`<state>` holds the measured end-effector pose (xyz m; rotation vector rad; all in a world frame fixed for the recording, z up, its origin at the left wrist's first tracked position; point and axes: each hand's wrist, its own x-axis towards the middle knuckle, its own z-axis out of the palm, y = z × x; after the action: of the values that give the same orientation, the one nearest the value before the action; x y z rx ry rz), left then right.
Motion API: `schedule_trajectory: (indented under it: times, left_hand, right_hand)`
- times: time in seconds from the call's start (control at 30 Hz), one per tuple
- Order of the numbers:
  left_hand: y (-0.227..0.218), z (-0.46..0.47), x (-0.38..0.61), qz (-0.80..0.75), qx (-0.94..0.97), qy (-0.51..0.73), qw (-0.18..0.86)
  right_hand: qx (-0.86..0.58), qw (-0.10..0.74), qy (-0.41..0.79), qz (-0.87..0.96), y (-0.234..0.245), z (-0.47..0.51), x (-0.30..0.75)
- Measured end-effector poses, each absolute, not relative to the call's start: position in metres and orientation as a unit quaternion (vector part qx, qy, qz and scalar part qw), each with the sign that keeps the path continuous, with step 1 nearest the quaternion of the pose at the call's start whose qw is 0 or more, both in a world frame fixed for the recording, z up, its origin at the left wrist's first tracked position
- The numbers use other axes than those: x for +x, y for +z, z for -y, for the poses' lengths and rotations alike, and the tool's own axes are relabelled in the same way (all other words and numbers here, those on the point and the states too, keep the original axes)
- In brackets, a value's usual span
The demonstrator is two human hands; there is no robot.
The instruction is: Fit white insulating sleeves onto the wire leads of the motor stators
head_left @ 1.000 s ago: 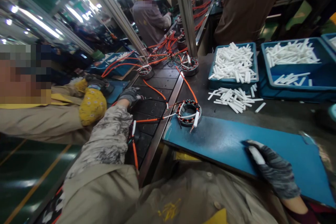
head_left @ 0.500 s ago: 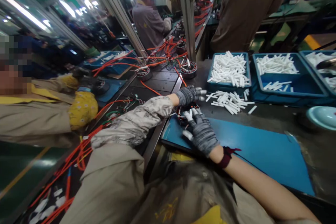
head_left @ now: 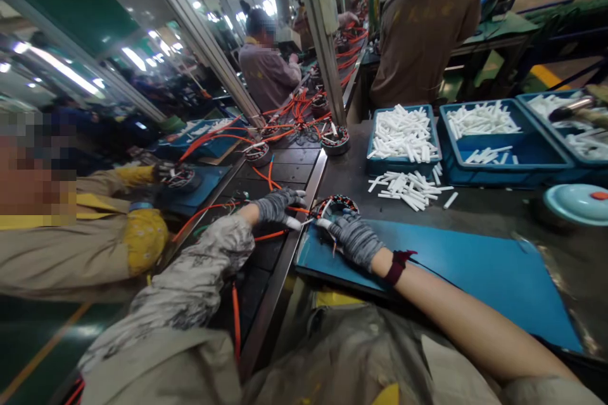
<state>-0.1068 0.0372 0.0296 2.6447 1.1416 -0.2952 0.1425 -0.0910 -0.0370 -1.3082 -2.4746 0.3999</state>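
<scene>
A wound stator ring [head_left: 336, 205] with orange leads lies at the far left end of a blue mat [head_left: 475, 272]. My right hand [head_left: 354, 237], in a grey knit glove, rests against the ring and pinches a white sleeve tube at its near side. My left hand [head_left: 277, 205], gloved too, is just left of the ring over the dark conveyor [head_left: 280, 171], fingers curled around a white tube on an orange wire [head_left: 270, 235]. The two tubes almost meet between my hands.
Loose white tubes [head_left: 408, 185] lie behind the mat, before blue bins [head_left: 403, 139] full of them. A light blue lid [head_left: 577, 201] sits at right. More stators and orange wires run up the conveyor. A person sits close on my left; others work farther back.
My left hand drew back from above the ring to its left side over the conveyor and took a tubed wire. My right hand stayed at the ring, now pinching a tube.
</scene>
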Motion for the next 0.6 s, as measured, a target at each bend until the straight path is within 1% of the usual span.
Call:
schedule_trajectory:
  times: [0.07,0.13,0.23,0.3,0.37,0.47,0.53,0.6]
  left_hand:
    - [0.023,-0.034,-0.109,-0.419,0.887,-0.089,0.172]
    - [0.026,-0.031,-0.105,-0.446,0.866,-0.096,0.205]
    - [0.047,-0.018,-0.093,-0.452,0.865,-0.114,0.188]
    - [0.063,0.0,-0.081,-0.419,0.887,-0.082,0.175]
    - [0.069,0.019,-0.068,-0.367,0.917,-0.04,0.153]
    - [0.054,0.038,-0.045,-0.317,0.939,-0.045,0.126]
    - [0.034,0.041,-0.033,-0.319,0.937,-0.052,0.136]
    - [0.02,0.039,-0.025,-0.329,0.931,-0.001,0.155]
  right_hand:
    - [-0.453,0.154,0.135,0.868,-0.041,0.089,0.14]
    - [-0.441,0.164,0.139,0.872,-0.041,0.087,0.144]
    - [-0.386,0.21,0.182,0.88,-0.038,0.084,0.169]
    - [-0.34,0.246,0.223,0.88,-0.036,0.082,0.195]
    - [-0.288,0.281,0.262,0.877,-0.036,0.083,0.224]
    - [-0.249,0.326,0.285,0.866,-0.038,0.088,0.262]
    - [-0.29,0.365,0.271,0.842,-0.039,0.098,0.281]
    - [-0.353,0.405,0.253,0.805,-0.041,0.115,0.295]
